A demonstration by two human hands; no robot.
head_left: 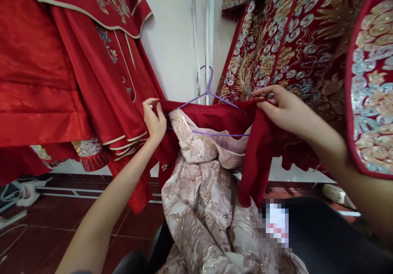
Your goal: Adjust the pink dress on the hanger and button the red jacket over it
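A pale pink brocade dress (202, 192) with a metallic gold pattern hangs from a purple wire hanger (210, 86). Behind its bodice and over the hanger's shoulders lies a dark red long-sleeved jacket (258, 155), one sleeve drooping down the dress's right side. My left hand (155, 120) pinches the jacket's upper edge at the left shoulder, a ring on one finger. At the opposite shoulder my right hand (281, 104) grips the red cloth between thumb and fingers, the index finger stretched outward. The dress's lower part spreads towards me.
Red garments (101, 69) with cream piping hang on the left, and embroidered dark red ones (285, 49) on the right. White straps (207, 32) hang in the middle. Below are a black seat (319, 229), a pale clog (334, 194), white shoes (29, 192) and a metal rack bar (73, 192).
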